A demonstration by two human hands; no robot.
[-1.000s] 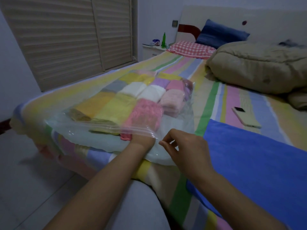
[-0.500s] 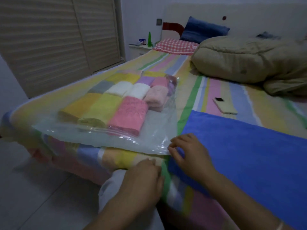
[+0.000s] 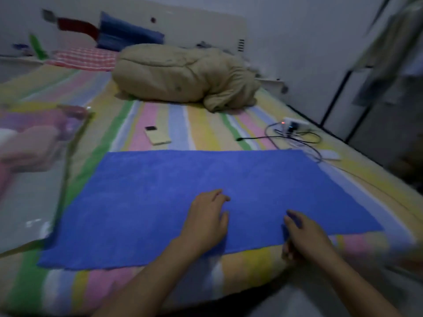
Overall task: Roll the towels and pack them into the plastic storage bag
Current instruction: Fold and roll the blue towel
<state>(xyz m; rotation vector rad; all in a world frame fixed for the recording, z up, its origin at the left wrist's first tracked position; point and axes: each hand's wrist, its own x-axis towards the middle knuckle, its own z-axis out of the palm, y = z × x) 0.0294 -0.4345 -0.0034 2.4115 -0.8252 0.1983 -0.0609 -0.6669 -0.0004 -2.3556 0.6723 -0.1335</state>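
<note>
The blue terry towel lies spread beside the clear plastic storage bag, left hand resting loose-fingered to steady it, right hand pinching its near edge, likely to begin rolling.

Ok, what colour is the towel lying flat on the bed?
Plain blue: the towel shows no pattern, seen best in the head view.

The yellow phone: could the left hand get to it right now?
Probably yes. Only the flat blue towel lies between the left hand and the yellow phone; nothing stands in the way, though it needs a forward reach.
</note>
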